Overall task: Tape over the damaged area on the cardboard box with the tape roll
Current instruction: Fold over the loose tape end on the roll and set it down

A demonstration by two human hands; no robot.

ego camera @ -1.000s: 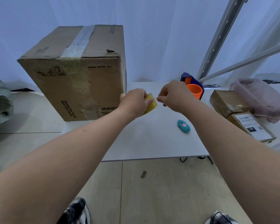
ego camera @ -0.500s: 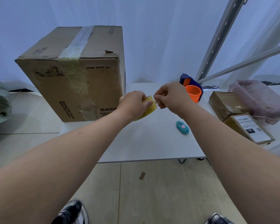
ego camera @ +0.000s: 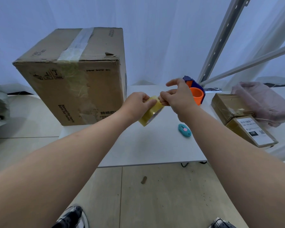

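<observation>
A large cardboard box [ego camera: 76, 83] stands on the left end of the white table [ego camera: 155, 145], old tape running over its top and front, with a small torn flap near its top right front edge. My left hand [ego camera: 138, 105] grips a yellowish tape roll [ego camera: 152, 112] above the table, just right of the box. My right hand [ego camera: 176, 94] touches the roll's upper edge with thumb and bent fingers, its index finger stretched out. Whether it pinches the tape end is unclear.
A teal box cutter [ego camera: 184, 130] lies on the table below my right wrist. An orange and blue tape dispenser [ego camera: 196, 91] sits behind my right hand. Two brown parcels [ego camera: 240, 119] and a pink bag [ego camera: 263, 102] lie at the right. A metal rack frame rises behind.
The roll has tilted and more of it shows below my left hand. My right hand went from a closed fist to fingers spread at the roll's edge.
</observation>
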